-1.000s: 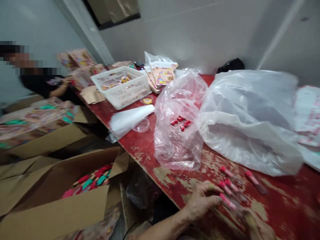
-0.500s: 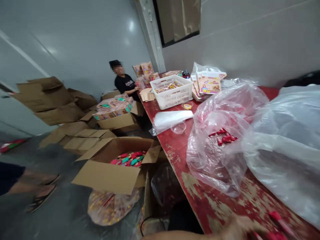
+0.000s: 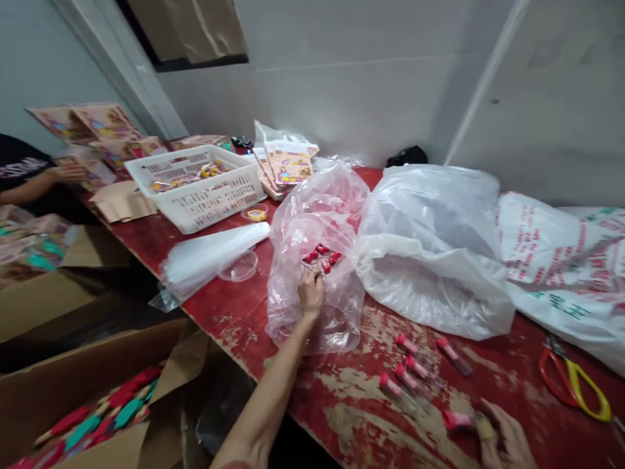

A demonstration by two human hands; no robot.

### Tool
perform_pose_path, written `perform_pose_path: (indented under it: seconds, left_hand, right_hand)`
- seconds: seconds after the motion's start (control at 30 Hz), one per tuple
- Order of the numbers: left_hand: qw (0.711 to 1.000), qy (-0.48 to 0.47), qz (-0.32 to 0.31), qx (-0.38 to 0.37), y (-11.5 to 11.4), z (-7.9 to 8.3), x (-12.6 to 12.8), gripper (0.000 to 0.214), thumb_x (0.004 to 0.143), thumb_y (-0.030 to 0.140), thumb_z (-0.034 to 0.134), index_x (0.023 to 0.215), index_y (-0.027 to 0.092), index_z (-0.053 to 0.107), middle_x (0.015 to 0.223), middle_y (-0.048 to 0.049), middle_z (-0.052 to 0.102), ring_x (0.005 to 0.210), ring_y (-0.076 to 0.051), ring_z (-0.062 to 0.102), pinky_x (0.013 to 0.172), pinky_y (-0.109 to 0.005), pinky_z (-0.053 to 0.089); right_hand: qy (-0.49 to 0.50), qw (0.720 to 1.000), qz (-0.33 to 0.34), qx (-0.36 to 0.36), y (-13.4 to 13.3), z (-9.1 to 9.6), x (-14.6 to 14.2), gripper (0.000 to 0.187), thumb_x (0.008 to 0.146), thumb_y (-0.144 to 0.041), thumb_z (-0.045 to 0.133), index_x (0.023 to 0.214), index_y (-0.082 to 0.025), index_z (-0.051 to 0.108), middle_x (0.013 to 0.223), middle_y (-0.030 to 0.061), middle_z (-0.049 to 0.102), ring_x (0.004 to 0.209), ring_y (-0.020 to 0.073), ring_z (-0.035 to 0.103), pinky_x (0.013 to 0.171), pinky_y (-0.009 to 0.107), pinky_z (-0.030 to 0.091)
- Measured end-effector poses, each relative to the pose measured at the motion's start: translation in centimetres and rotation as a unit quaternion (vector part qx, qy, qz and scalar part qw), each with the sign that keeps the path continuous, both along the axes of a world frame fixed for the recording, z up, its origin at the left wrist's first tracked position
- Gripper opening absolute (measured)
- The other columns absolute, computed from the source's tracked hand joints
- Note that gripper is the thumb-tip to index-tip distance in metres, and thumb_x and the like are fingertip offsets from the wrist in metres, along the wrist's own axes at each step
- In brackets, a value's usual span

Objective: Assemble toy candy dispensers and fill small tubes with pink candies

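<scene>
My left hand (image 3: 312, 294) reaches into the mouth of a pink clear plastic bag (image 3: 288, 306). Its fingers are curled together beside several small red pieces (image 3: 334, 258) in the bag; what they hold, if anything, is hidden. At the lower right, my right hand (image 3: 510, 438) is closed around a clear tube with a red cap (image 3: 458, 420), the cap pointing left. Between the hands, several similar red-capped tubes (image 3: 405, 376) lie on the worn red table (image 3: 229, 319). One more red-capped tube (image 3: 454, 356) lies apart, nearer the white bag.
Behind the tubes stands a large white plastic bag (image 3: 439, 260), with scissors (image 3: 573, 378) and a printed sack (image 3: 551, 254) to its right. Leftward are clear bags (image 3: 205, 260), a white basket (image 3: 215, 205) and a carton (image 3: 161, 391). A co-worker's hand (image 3: 68, 173) shows far left.
The view has swung right, bringing the scissors and printed sack into sight. A hand at the bottom edge was near red-capped tubes; now my left hand is in the pink bag.
</scene>
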State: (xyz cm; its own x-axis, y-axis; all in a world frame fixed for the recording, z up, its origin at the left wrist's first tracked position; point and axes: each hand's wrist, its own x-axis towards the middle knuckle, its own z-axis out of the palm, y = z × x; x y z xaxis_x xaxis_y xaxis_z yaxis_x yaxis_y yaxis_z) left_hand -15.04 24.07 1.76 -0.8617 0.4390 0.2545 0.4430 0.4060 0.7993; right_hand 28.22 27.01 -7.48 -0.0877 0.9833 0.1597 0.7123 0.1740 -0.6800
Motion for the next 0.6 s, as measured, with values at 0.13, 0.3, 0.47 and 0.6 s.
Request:
perform_pose_path:
  seconds: [0.13,0.3,0.47,0.6]
  left_hand:
    - [0.997,-0.009,-0.016,-0.072,4.6,-0.3,-2.5,0.02,0.084,0.028,0.058,0.09,0.009,0.061,0.093,-0.0067,0.062,0.084,-0.017,0.06,0.078,-0.034,0.046]
    - [0.995,-0.017,-0.011,-0.099,6.3,-0.6,-3.7,0.017,0.084,0.028,0.059,0.087,0.011,0.06,0.089,-0.005,0.062,0.081,-0.016,0.059,0.076,-0.036,0.048]
    - [0.999,-0.003,0.011,-0.047,3.0,0.1,-2.3,0.023,0.082,0.029,0.057,0.096,0.011,0.06,0.087,-0.0071,0.065,0.082,-0.02,0.062,0.075,-0.033,0.047]
    - [0.994,-0.029,0.047,0.095,-2.4,1.4,2.4,0.038,0.08,0.048,0.056,0.099,0.015,0.061,0.085,-0.0046,0.066,0.072,-0.019,0.063,0.07,-0.031,0.05]
  right_hand:
    - [0.064,0.994,-0.047,0.068,-0.5,0.8,-0.9,0.054,0.081,-0.062,0.038,0.098,-0.016,0.059,0.099,0.0138,0.061,0.089,0.0304,0.06,0.074,0.042,0.048]
    - [0.073,0.989,-0.036,0.12,-0.5,0.8,-1.2,0.045,0.086,-0.055,0.04,0.096,-0.016,0.06,0.097,0.012,0.062,0.088,0.0269,0.06,0.076,0.039,0.048]
    - [0.029,0.983,0.036,0.178,2.3,3.7,-4.7,0.031,0.092,-0.041,0.038,0.1,-0.019,0.058,0.099,0.0095,0.063,0.09,0.0224,0.06,0.078,0.035,0.047]
    - [-0.053,0.973,0.131,0.182,8.1,6.1,-10.4,0.03,0.094,-0.028,0.031,0.098,-0.018,0.059,0.097,0.0092,0.064,0.091,0.0197,0.059,0.083,0.033,0.047]
